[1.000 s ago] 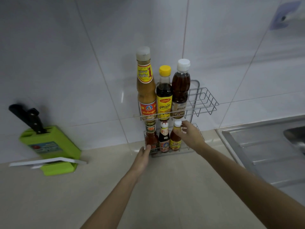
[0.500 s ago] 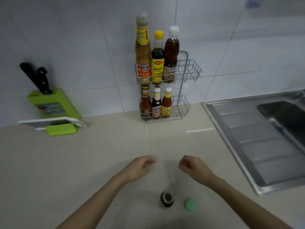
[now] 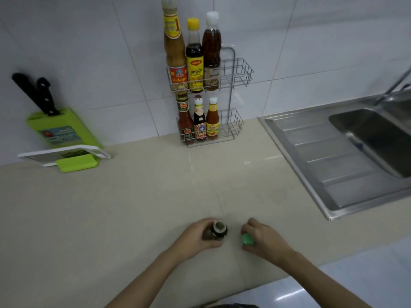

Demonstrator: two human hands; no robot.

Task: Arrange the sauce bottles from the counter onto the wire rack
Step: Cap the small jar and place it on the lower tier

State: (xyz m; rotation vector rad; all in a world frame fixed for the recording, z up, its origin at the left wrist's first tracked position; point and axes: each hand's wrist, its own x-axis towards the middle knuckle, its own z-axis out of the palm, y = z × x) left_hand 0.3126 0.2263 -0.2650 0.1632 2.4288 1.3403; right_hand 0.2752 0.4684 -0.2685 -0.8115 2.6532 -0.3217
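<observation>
Six labelled bottles (image 3: 195, 70) (red "1" legible) on rack (image 3: 235, 72)

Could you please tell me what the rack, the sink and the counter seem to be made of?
Rack: thin metal wire, probably chromed or grey-coated; open grid with see-through baskets.
Sink: apparently stainless steel with a brushed finish; grey sheen, pressed drainer ribs.
Counter: beige glossy surface, likely polished tile or stone; it reflects light, and a thin seam crosses it. Which one I cannot tell.
</observation>
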